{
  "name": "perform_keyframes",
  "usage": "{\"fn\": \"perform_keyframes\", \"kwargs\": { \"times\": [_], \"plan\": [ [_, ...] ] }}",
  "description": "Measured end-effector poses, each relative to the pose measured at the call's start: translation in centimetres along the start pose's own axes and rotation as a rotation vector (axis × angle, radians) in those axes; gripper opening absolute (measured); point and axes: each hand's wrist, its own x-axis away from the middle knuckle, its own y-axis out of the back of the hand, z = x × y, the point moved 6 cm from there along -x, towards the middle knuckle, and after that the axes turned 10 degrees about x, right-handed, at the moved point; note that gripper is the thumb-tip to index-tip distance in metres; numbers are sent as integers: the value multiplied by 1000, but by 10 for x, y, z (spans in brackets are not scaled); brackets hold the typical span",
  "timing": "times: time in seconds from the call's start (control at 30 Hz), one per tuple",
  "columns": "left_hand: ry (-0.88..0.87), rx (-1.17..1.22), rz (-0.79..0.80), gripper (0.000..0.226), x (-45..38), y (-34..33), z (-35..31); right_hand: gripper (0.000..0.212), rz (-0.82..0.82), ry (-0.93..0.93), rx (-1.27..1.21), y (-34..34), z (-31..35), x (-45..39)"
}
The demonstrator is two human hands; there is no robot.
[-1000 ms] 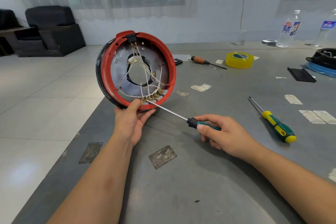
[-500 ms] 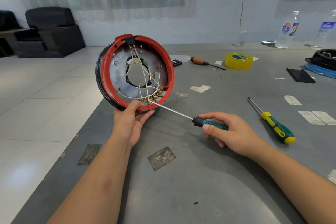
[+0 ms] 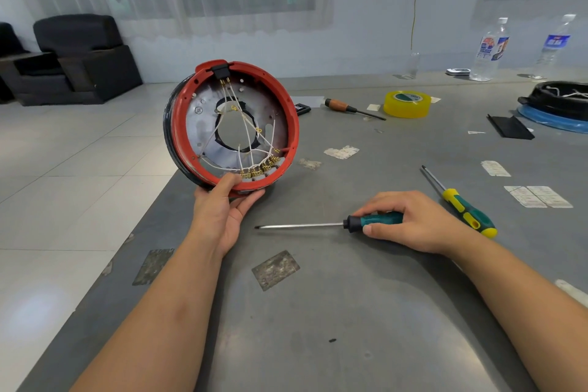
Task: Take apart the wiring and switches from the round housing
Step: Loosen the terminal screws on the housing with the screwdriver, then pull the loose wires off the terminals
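Left hand (image 3: 222, 213) grips the bottom rim of the round red-rimmed housing with white wires and brass terminals (image 3: 234, 127), held upright at the grey metal tabletop's (image 3: 334, 312) left edge. Right hand (image 3: 410, 223) curls round the green-handled long-shaft screwdriver (image 3: 331, 224), lying flat between the hands. Beyond the right hand: yellow-green screwdriver (image 3: 461, 204), yellow tape roll (image 3: 407, 103), clear plastic bottles (image 3: 490, 48). Left of the left hand: pale tiled floor (image 3: 63, 184), black armchair (image 3: 82, 57).

I see my left hand (image 3: 226, 210) holding the round housing (image 3: 231, 127) upright by its lower rim — to the right of it, my right hand (image 3: 410, 223) grips a screwdriver (image 3: 331, 224) flat on the table (image 3: 318, 312).
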Motion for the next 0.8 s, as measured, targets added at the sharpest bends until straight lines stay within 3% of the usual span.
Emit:
{"fn": "perform_keyframes", "kwargs": {
  "times": [0.47,0.57,0.8],
  "plan": [
    [47,-125,71,49,4,-6,2,27,57,-34,104,-7,7,0],
    [60,-117,86,45,2,-6,3,31,-58,-12,98,0,13,-6],
    [93,-105,130,48,-5,-3,5,13,-357,-50,65,16,46,-65]
  ]
}}
